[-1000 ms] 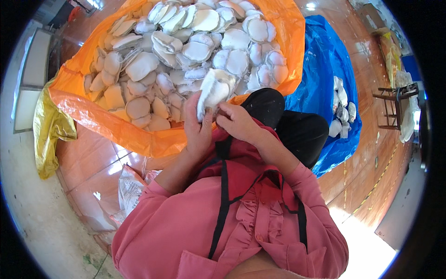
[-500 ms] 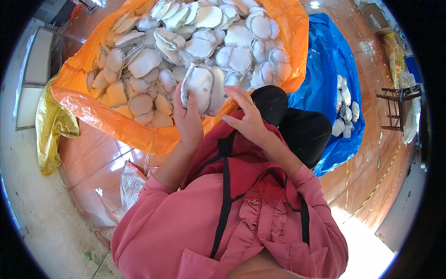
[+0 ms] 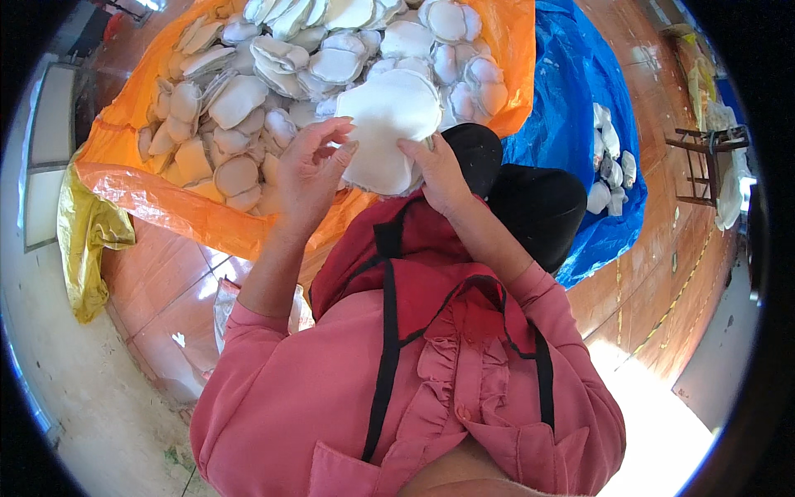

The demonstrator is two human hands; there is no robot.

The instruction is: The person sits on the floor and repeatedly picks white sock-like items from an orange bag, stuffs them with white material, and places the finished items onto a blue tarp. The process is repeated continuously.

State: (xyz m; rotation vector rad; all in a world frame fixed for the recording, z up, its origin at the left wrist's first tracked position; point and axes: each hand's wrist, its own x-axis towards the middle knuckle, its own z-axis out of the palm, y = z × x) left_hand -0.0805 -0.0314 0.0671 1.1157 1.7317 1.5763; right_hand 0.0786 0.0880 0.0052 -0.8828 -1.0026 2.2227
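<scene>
A white padded fabric piece point(image 3: 389, 124) with rounded, lobed edges is held up before me, its broad flat face toward me. My right hand point(image 3: 440, 172) grips its lower right edge, the thumb lying on the face and the other fingers hidden behind. Just left of the piece, my left hand point(image 3: 313, 170) is open, fingers curved and apart with nothing between them. Beyond both hands a heap of similar white pieces point(image 3: 236, 99) fills a large orange plastic sheet point(image 3: 161, 203).
To the right lies a blue plastic sheet point(image 3: 571, 91) with several small white bundles point(image 3: 611, 170) on it. My bent knee point(image 3: 542, 211) in black sits beside it. A small wooden stool point(image 3: 704, 170) stands far right. A yellow sack point(image 3: 87, 240) rests at the left wall.
The padded piece has turned its broad face toward me and passed from my left hand's grip to my right hand's. My left hand has let go and shifted slightly left.
</scene>
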